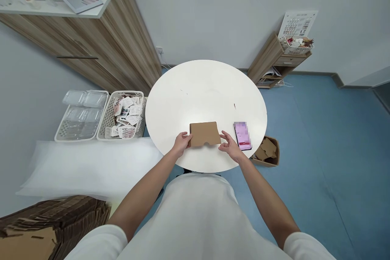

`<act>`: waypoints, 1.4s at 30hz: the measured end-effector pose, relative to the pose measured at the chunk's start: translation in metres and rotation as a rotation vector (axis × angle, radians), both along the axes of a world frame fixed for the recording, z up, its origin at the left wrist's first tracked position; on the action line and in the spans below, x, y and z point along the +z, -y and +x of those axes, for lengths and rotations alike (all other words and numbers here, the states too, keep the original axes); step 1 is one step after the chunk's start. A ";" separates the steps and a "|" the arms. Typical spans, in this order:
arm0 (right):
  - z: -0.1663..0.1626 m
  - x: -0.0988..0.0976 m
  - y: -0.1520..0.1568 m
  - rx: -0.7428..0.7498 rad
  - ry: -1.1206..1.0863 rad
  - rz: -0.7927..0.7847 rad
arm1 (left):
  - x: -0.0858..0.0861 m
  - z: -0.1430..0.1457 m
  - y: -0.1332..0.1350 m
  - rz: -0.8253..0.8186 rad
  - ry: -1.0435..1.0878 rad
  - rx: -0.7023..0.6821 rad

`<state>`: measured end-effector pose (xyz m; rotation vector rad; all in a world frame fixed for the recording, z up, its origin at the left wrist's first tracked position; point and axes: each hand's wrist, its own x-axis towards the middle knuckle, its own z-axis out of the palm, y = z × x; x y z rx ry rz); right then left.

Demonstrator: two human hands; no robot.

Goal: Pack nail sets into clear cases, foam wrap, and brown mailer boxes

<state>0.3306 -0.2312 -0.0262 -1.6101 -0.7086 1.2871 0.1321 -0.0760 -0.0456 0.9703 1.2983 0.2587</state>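
A small brown cardboard box lies closed near the front of the round white table, a half-round notch in its near edge. My left hand grips the box's left side between thumb and fingers. At the right edge, my right hand has its fingers apart, the fingertips at or very near the cardboard; whether they touch is hard to tell. A phone with a lit pink screen, partly blurred out, rests on the table just right of my right hand.
Left of the table stand a white basket of printed cards and packets and a basket of clear plastic cases. White sheeting and stacked flat cardboard lie nearer. An open carton sits on the floor at right.
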 end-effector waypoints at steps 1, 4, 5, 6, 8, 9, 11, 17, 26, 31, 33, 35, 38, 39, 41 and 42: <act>0.000 -0.002 -0.001 0.029 0.101 0.001 | 0.001 0.000 -0.001 -0.002 -0.004 0.013; -0.001 -0.009 -0.006 0.083 0.497 -0.012 | 0.005 -0.003 -0.003 0.035 0.009 -0.003; -0.001 -0.011 -0.008 0.091 0.626 -0.013 | 0.007 -0.006 -0.002 0.070 0.019 -0.027; -0.002 -0.014 -0.009 0.095 0.739 -0.010 | 0.009 -0.008 -0.001 0.121 0.023 -0.060; -0.004 -0.016 -0.011 0.096 0.914 0.012 | 0.013 -0.014 0.002 0.260 0.016 -0.162; -0.004 -0.017 -0.011 0.100 0.978 0.032 | 0.014 -0.016 0.004 0.336 0.006 -0.221; -0.005 -0.017 -0.012 0.132 1.059 0.094 | 0.016 -0.018 0.009 0.472 -0.020 -0.322; -0.008 -0.015 -0.014 0.219 1.039 0.239 | 0.013 -0.013 0.014 0.652 -0.060 -0.419; 0.008 -0.013 -0.007 0.258 1.139 0.259 | 0.011 -0.029 0.005 0.887 -0.090 -0.628; 0.003 -0.022 0.014 0.268 0.913 0.151 | 0.004 -0.035 0.019 0.847 -0.169 -0.718; -0.004 -0.029 0.020 0.243 0.822 0.113 | -0.001 -0.036 0.026 0.796 -0.183 -0.700; -0.010 -0.035 0.023 0.225 0.752 0.089 | -0.007 -0.036 0.032 0.758 -0.173 -0.664; -0.015 -0.041 0.021 0.237 0.671 0.059 | -0.017 -0.035 0.035 0.763 -0.099 -0.606; -0.015 -0.041 0.020 0.236 0.649 0.053 | -0.019 -0.034 0.035 0.777 -0.071 -0.595; -0.014 -0.040 0.016 0.214 0.612 0.047 | -0.020 -0.033 0.032 0.802 -0.032 -0.586; -0.012 -0.038 0.014 0.193 0.595 0.050 | -0.020 -0.033 0.031 0.809 -0.025 -0.584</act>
